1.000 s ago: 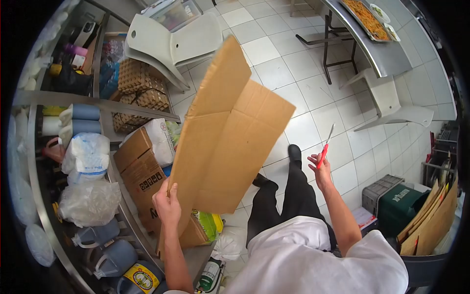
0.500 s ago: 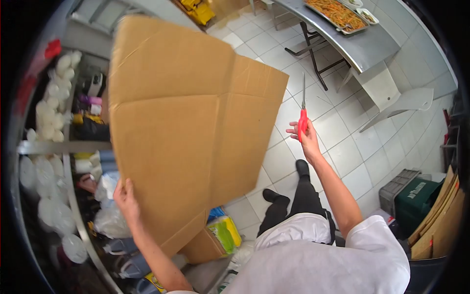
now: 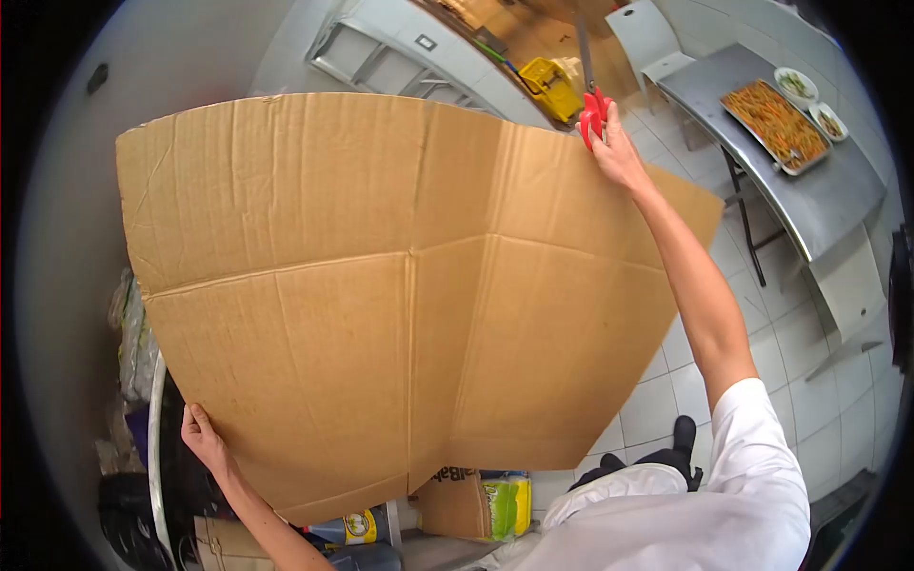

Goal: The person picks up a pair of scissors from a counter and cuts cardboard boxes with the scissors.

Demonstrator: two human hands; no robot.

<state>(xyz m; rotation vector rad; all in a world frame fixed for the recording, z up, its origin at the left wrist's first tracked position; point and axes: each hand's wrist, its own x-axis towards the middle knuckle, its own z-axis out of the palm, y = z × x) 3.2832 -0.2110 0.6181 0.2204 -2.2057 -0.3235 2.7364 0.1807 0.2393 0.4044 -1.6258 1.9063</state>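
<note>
A large, creased sheet of brown cardboard (image 3: 333,324) stands raised in front of me, bent along its folds. My left hand (image 3: 205,443) grips its lower left edge, thumb on the near face and the other fingers mostly hidden behind. At the sheet's upper right edge is my right hand (image 3: 617,152), closed around red-handled scissors (image 3: 592,114). The scissors' blades point up and away from me. Whether the right hand also touches the cardboard, I cannot tell.
At the right, a metal table (image 3: 847,205) bears a tray of shredded food (image 3: 776,124) and two small dishes. White chairs (image 3: 640,33) stand by it. Beyond the sheet are a yellow mop bucket (image 3: 552,90) and a ladder (image 3: 381,65). Below it sits a cardboard box (image 3: 452,506).
The cardboard has swung wider across the view and now spans toward the right. My right hand, with the scissors, has risen from beside the sheet to its upper edge. The view has turned.
</note>
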